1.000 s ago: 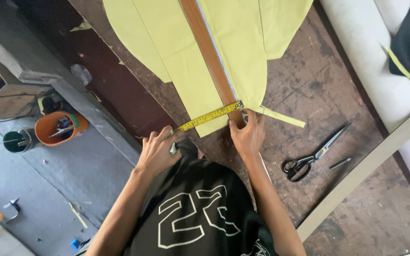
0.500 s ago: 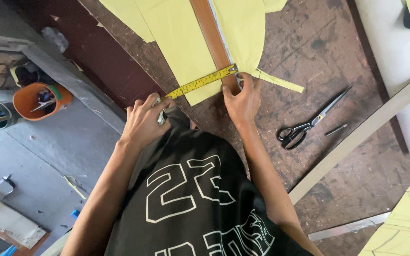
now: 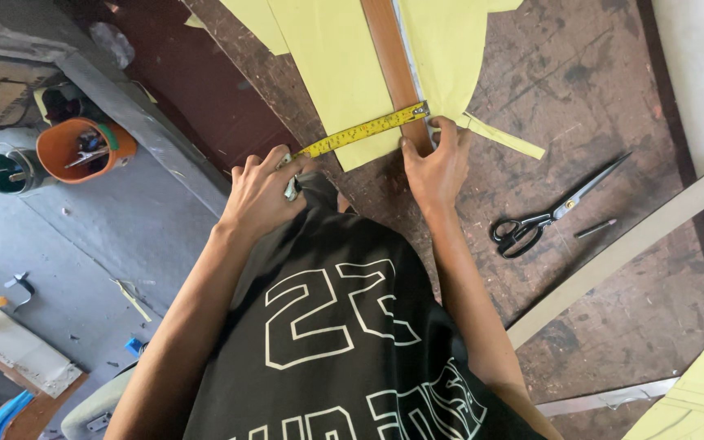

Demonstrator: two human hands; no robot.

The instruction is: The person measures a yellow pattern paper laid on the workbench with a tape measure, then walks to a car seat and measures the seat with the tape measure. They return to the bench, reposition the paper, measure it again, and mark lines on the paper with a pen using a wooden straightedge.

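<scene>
My left hand is curled shut around the case of the yellow tape measure, fingers bunched over it at the near edge of the tabletop; the tape runs taut from there, slanting up to my right hand; that hand lies flat and half spread, its fingertips pressing the metal end of the tape down against the brown wooden straightedge; the straightedge lies lengthwise over the pale yellow pattern paper, and the tape crosses the paper's near corner; a thin strip of the same paper sticks out just beside my right hand; black-handled scissors lie well to the right, closed, with a small dark pen near them; a long pale wooden batten slants across the worn, scratched board; below on the left the grey floor holds an orange bucket of tools and a dark green tin beside it.
</scene>
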